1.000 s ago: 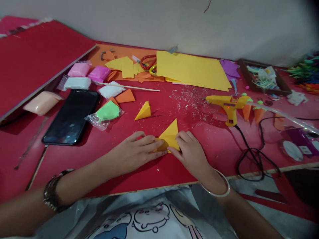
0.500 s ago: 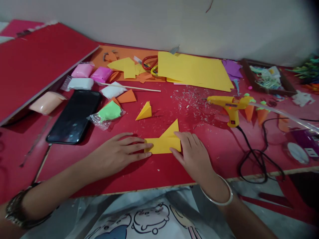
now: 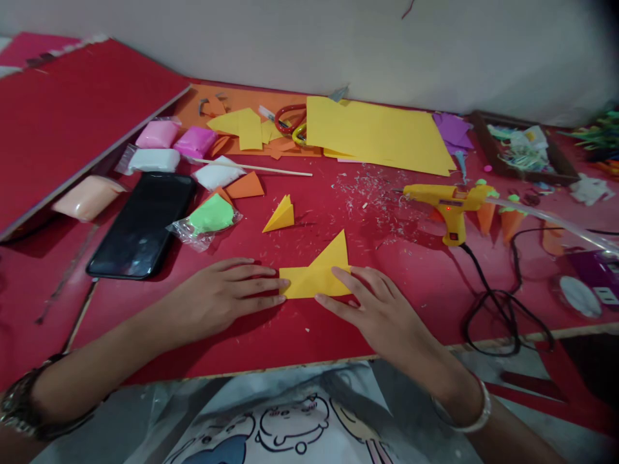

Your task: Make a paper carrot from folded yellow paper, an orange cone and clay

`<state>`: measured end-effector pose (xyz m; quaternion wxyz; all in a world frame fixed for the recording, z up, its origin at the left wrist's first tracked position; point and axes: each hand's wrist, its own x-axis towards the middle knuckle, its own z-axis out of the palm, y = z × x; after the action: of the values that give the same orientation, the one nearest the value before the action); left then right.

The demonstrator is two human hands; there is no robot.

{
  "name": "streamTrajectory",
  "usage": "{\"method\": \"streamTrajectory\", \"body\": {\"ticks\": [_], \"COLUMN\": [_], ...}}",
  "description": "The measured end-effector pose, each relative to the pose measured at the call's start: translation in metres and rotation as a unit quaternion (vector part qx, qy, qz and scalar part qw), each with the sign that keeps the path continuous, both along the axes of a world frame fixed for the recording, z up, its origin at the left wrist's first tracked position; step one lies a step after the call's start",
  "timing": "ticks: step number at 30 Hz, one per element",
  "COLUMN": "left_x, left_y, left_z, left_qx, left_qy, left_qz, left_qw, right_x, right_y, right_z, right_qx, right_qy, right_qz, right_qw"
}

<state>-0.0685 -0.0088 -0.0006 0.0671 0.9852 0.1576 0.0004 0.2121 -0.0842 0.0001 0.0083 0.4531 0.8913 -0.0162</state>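
Observation:
A folded yellow paper (image 3: 309,277) lies on the red table near its front edge, with one pointed flap sticking up at its right. My left hand (image 3: 222,293) lies flat with fingers spread, its fingertips on the paper's left end. My right hand (image 3: 377,299) is open over the right end, one fingertip on the paper and the thumb at its lower edge. Beyond them sits a small folded yellow cone (image 3: 281,214).
A yellow glue gun (image 3: 447,201) with its light on and a looped black cord stands right. A black phone (image 3: 145,225) and clay packs (image 3: 157,134) lie left. Yellow sheets (image 3: 377,132), scissors (image 3: 290,119) and a tray (image 3: 541,174) are at the back.
My right hand has shifted a little left and down along the paper, its thumb now at the lower edge. My left hand has slid slightly left.

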Motion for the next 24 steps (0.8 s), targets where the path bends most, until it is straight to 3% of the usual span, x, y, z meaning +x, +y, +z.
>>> {"method": "streamTrajectory", "body": {"ticks": [7, 12, 16, 20, 24], "left_x": [-0.002, -0.003, -0.005, -0.006, -0.004], "left_y": [0.000, -0.002, -0.005, -0.007, -0.008], "left_z": [-0.001, -0.003, -0.005, -0.006, -0.004], "left_qx": [-0.022, -0.051, -0.044, -0.035, -0.030], "left_qy": [-0.001, 0.000, -0.004, 0.004, 0.005], "left_qz": [0.004, 0.017, 0.026, 0.018, 0.024], "left_qw": [1.000, 0.999, 0.999, 0.999, 0.999], "right_x": [0.017, 0.025, 0.028, 0.019, 0.002], "right_y": [-0.004, -0.005, -0.003, 0.007, 0.023], "right_z": [0.019, 0.027, 0.026, 0.019, 0.012], "right_qx": [-0.078, -0.078, -0.068, -0.048, -0.050], "right_qy": [-0.002, 0.008, 0.048, 0.148, 0.206], "right_qz": [-0.056, -0.066, -0.090, -0.126, -0.089], "right_qw": [0.995, 0.995, 0.992, 0.980, 0.973]}}
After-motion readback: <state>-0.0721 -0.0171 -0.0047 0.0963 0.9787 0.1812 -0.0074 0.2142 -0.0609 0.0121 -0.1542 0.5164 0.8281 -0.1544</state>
